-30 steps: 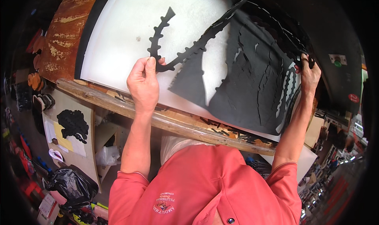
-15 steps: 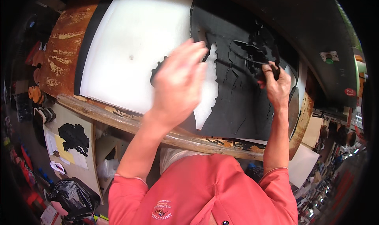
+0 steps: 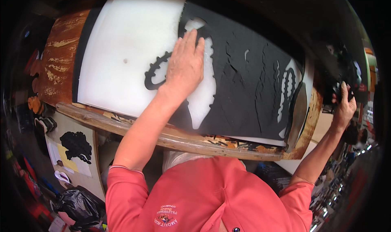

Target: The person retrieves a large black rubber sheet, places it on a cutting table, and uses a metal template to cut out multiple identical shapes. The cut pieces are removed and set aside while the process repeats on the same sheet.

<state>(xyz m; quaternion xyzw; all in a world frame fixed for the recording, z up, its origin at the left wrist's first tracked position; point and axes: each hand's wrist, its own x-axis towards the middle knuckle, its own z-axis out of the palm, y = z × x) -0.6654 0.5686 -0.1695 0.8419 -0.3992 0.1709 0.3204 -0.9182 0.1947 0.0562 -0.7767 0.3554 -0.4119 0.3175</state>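
My left hand lies with fingers stretched out over the left edge of a black sheet. Under and beside it shows a curved black strip with a scalloped edge, partly hidden by the hand. The sheet rests on a white board, which shows through a long cut-out right of the hand. Far to the right, beyond the table's end, my right hand is closed on dark, jagged sheet scraps, hard to make out against the dark background.
A worn wooden rail runs along the table's near edge, with small scraps lying behind it. Black cut pieces lie on a lower board at left, above a black plastic bag. A dark machine body overhangs the right.
My right hand has swung outward to the right, taking the jagged black scraps off the sheet. My left hand has come down flat. Cut lines and a toothed opening now show on the sheet.
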